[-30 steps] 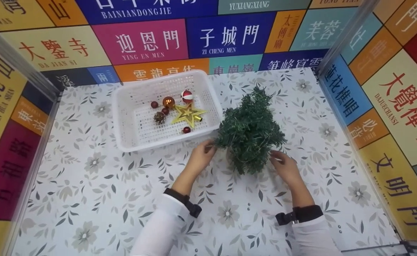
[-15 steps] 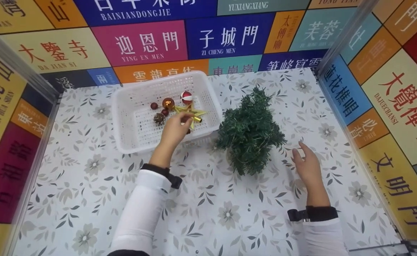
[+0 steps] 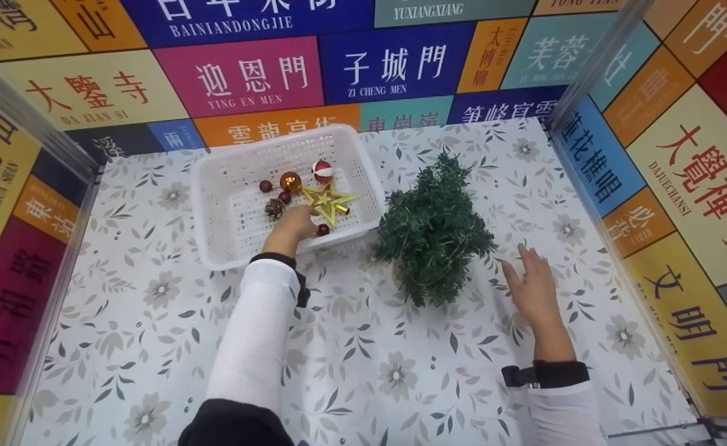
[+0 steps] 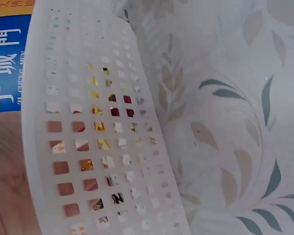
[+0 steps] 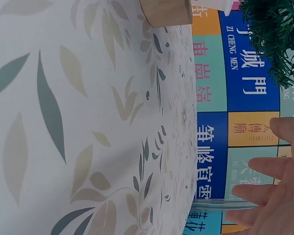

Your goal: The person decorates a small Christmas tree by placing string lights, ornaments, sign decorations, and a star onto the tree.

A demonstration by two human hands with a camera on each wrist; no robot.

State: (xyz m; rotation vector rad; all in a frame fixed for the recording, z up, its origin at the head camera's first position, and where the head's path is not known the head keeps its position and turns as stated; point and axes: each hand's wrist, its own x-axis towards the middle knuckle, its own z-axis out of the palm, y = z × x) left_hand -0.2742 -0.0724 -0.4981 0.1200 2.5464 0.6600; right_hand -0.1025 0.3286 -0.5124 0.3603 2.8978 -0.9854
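Note:
My left hand [image 3: 294, 227] reaches over the near rim of a white plastic basket [image 3: 371, 176], fingers pointing down inside. Its fingertips are at the lower edge of a gold star tree topper [image 3: 326, 199], beside a small red ball [image 3: 322, 230]; whether they pinch anything I cannot tell. In the left wrist view the basket's perforated wall [image 4: 34, 147] covers most of that hand [image 4: 10, 171]. A small artificial Christmas tree [image 3: 435, 232] stands right of the basket, on a light wooden base [image 5: 167, 12]. My right hand [image 3: 534, 288] hovers to its right, fingers spread, holding nothing.
Also in the basket are a pinecone [image 3: 274, 209], an orange-brown shiny ball [image 3: 290, 181], a red-and-white ball [image 3: 322, 171] and small dark red balls [image 3: 265, 186]. A leaf-patterned cloth [image 3: 394, 378] covers the table. Colourful printed panels [image 3: 394, 65] enclose the back and sides.
Both hands have left the tree. My left hand has moved left and down into the basket; my right hand has moved right and spread its fingers. The tree has stayed in place.

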